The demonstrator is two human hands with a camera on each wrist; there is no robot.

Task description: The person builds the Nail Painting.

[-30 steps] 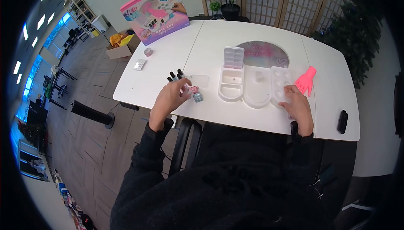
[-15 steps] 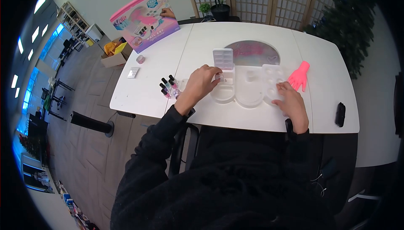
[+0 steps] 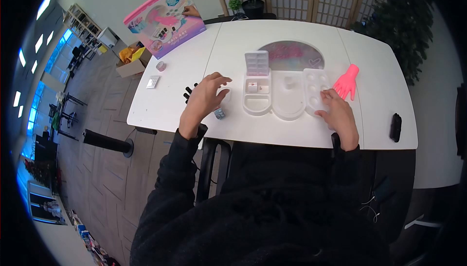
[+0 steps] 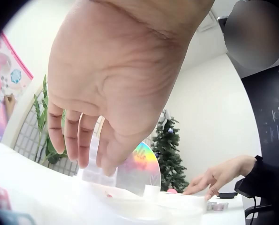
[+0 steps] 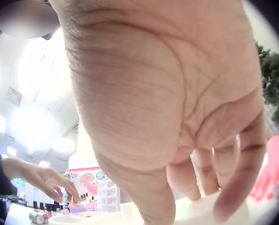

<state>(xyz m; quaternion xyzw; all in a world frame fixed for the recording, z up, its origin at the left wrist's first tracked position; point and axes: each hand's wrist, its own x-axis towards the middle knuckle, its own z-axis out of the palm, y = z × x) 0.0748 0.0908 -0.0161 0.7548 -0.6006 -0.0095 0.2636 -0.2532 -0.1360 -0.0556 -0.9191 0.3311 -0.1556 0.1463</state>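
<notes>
My left hand (image 3: 204,98) hovers over the left part of the table with fingers apart, and its palm (image 4: 116,70) shows empty in the left wrist view. Beneath and beside it are black-capped bottles (image 3: 188,92), partly hidden, and a small blue-grey container (image 3: 219,113). A small clear container with pink bits (image 3: 252,87) sits in the upper compartment of the white tray (image 3: 258,112), at its left side. My right hand (image 3: 339,119) rests its fingertips on the tray's right section with round wells (image 3: 312,89); its fingers are relaxed.
A lidded grid case (image 3: 257,63) stands open behind the tray, beside a rounded mirror-like panel (image 3: 296,56). The pink model hand (image 3: 347,82) lies right of the tray. Farther out are a black item (image 3: 395,128), a printed box (image 3: 168,20), a small jar (image 3: 161,66) and a white packet (image 3: 152,82).
My left hand moved from the bottles to the tray's upper left compartment, let go of a small container there, and came back left empty. My right hand stayed by the wells.
</notes>
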